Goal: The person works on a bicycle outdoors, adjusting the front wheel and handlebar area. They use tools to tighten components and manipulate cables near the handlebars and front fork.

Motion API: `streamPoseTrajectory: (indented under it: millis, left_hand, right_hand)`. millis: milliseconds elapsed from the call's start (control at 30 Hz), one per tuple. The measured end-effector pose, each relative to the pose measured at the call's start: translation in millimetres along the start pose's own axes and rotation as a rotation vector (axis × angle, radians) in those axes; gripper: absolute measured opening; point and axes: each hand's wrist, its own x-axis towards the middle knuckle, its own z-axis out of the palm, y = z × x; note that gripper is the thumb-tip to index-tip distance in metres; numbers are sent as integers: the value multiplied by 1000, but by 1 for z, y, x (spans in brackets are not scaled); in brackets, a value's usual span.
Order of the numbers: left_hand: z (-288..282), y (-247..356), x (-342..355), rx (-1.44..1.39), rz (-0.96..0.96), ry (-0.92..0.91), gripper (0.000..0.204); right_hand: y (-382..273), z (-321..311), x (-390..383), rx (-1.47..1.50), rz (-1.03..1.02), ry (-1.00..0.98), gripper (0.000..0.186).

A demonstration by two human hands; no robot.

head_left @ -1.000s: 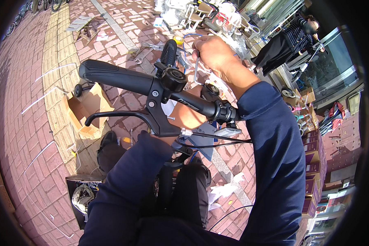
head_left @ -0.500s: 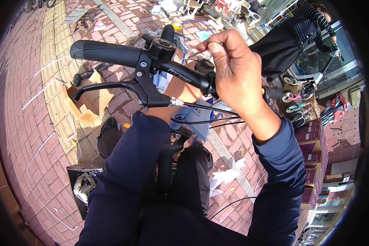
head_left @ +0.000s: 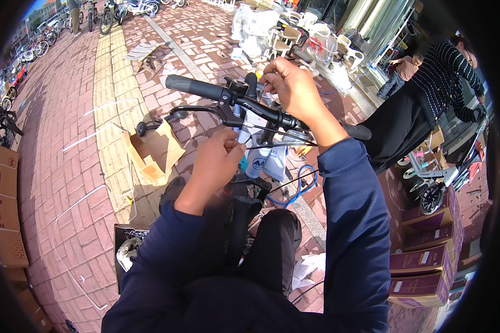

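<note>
A black bicycle handlebar (head_left: pixel 258 109) stands before me, with a rubber grip (head_left: pixel 193 87) at its left end and a black brake lever (head_left: pixel 203 109) below. My right hand (head_left: pixel 295 91) is raised over the far side of the bar, its fingers closed in a pinch; a thin metal rod barely shows at the fingertips. My left hand (head_left: pixel 215 162) is below the lever, fingers curled and thumb pressed in. A black cable (head_left: pixel 280 145) runs to those fingertips, but whether they grip it is hidden.
An open cardboard box (head_left: pixel 154 151) lies on the brick paving at left. A blue cable coil (head_left: pixel 300 188) lies beyond my knees. Purple cartons (head_left: pixel 422 272) are stacked at right, near a person in a black skirt (head_left: pixel 397 130). Child seats (head_left: pixel 286 39) stand at the back.
My left hand has come out from behind the handlebar to below the brake lever. My view has shifted, so the handlebar sits farther away and more to the right. The right hand stays pinched.
</note>
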Motion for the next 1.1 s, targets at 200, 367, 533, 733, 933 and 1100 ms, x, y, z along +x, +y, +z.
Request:
streamPoseTrajectory:
  millis: [200,367,533,733,933,1100]
  left_hand:
    - [-27,60,-14,336,804,354,17]
    - [-42,76,15,662,946,218,35]
    - [-41,71,28,781,1009,99,26]
    - [-48,71,34,830,1005,6,29]
    - [-57,74,34,733,942,-104,39]
    - [-51,76,34,781,849,-90,46]
  right_hand:
    - [-50,-20,-27,290,-75,311,9]
    - [-85,-41,-113,442,-7,301,9]
    - [-74,-25,-190,471,137,261,8]
    - [-27,20,-249,656,352,229,9]
    - [26,54,-275,771,598,239,10]
    - [62,70,-296,747,629,244,8]
